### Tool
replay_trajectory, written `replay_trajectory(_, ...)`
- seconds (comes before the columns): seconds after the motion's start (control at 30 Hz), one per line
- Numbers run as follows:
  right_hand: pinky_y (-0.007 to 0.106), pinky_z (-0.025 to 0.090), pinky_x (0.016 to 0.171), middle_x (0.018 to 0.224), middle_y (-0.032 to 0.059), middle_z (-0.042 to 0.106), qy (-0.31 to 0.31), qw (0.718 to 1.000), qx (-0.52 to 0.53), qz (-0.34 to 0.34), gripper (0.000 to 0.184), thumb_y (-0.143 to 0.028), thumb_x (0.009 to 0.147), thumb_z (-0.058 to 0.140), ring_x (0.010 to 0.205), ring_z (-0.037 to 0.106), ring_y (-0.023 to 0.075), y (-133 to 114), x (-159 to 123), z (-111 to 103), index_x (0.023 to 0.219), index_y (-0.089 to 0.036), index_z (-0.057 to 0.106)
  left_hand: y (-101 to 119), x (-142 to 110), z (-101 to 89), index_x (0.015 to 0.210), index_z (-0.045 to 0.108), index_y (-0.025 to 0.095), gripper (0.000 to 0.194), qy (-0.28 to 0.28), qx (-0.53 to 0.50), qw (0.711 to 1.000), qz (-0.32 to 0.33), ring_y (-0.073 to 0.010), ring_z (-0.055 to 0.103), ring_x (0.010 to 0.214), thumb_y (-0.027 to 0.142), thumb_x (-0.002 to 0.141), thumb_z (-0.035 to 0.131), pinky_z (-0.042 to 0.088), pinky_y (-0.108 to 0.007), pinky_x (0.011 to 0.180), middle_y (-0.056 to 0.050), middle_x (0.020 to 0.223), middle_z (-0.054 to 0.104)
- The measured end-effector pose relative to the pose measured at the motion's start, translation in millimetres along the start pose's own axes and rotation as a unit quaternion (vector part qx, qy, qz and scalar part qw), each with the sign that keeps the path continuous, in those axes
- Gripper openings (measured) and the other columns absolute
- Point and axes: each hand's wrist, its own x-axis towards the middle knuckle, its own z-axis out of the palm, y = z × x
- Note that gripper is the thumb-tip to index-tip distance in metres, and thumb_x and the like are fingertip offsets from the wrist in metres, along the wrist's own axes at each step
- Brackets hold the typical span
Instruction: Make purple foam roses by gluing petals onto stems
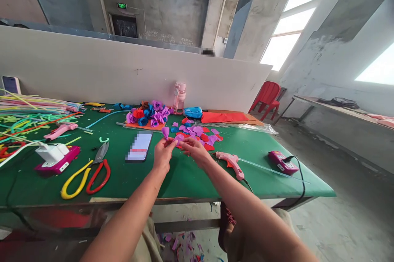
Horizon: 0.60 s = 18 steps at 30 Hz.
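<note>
Over the green table my left hand is closed on a small rolled purple paper flower, which points upward from the fingertips. My right hand pinches a loose purple petal close beside it, the two hands nearly touching. Just behind them lies a scatter of purple, red and blue paper petals. Finished-looking paper flowers in purple, red and blue are heaped on orange paper farther back. A pink glue gun with a clear glue stick rests right of my right hand.
Left of my hands lie a phone, scissors with red and yellow handles, and a magenta power strip. Pipe cleaners pile up at the far left. A pink bottle stands at the back; another power strip sits right.
</note>
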Motion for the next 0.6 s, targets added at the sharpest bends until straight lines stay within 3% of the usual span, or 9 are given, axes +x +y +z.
replay_trajectory(0.07,0.023,0.047,0.058,0.071,0.0003,0.065,0.026,0.992,0.12,0.009,0.033,-0.048,0.069,0.066,0.066,0.062,0.0125,1,-9,7,0.079,-0.018,0.057,4,-5,3.2,0.076,0.061,0.016,0.034,-0.016,0.0,1.0,-0.012,-0.0034,0.031,0.038,0.044,0.059,0.07,0.021,-0.021,0.041,0.005,0.056,0.054)
replay_trajectory(0.13,0.023,0.047,0.056,0.06,-0.0032,0.061,0.038,0.987,0.154,0.013,0.034,-0.047,0.063,0.07,0.057,0.059,0.0111,-1,-16,5,0.073,-0.018,0.053,10,-8,4.8,0.08,0.063,0.015,0.038,-0.059,0.005,0.998,-0.03,-0.0026,0.028,0.038,0.044,0.058,0.071,0.018,-0.021,0.04,0.005,0.059,0.056)
replay_trajectory(0.27,0.026,0.049,0.057,0.058,-0.0029,0.062,-0.021,0.991,0.128,0.039,0.032,-0.04,0.057,0.075,0.055,0.06,0.0122,-6,-35,-12,0.07,-0.018,0.055,21,-14,6.9,0.087,0.065,0.013,0.046,-0.178,0.051,0.98,-0.079,-0.0019,0.026,0.038,0.044,0.054,0.074,0.014,-0.021,0.039,0.003,0.063,0.058)
replay_trajectory(0.43,0.027,0.05,0.061,0.06,-0.0014,0.064,-0.03,0.996,0.069,0.047,0.025,-0.038,0.064,0.071,0.057,0.062,0.0132,-15,-66,-29,0.071,-0.018,0.058,24,-26,14.6,0.067,0.064,0.013,0.029,-0.246,0.114,0.961,-0.061,-0.0036,0.033,0.041,0.038,0.056,0.074,0.022,-0.02,0.041,0.003,0.057,0.056)
replay_trajectory(0.57,0.026,0.046,0.058,0.065,0.0003,0.066,0.048,0.999,-0.002,0.019,0.028,-0.046,0.073,0.061,0.059,0.059,0.0145,-9,-94,-71,0.083,-0.02,0.061,21,-31,18.7,0.065,0.06,0.015,0.025,-0.241,0.127,0.961,-0.049,-0.0094,0.05,0.053,0.036,0.057,0.072,0.036,-0.021,0.05,0.001,0.061,0.061)
replay_trajectory(0.6,0.026,0.044,0.056,0.067,0.0012,0.066,0.106,0.993,-0.055,0.005,0.031,-0.049,0.074,0.058,0.059,0.058,0.0149,-4,-101,-88,0.083,-0.02,0.062,19,-31,19.0,0.064,0.06,0.015,0.023,-0.245,0.137,0.959,-0.05,-0.0113,0.053,0.057,0.035,0.057,0.071,0.039,-0.022,0.054,0.0,0.062,0.062)
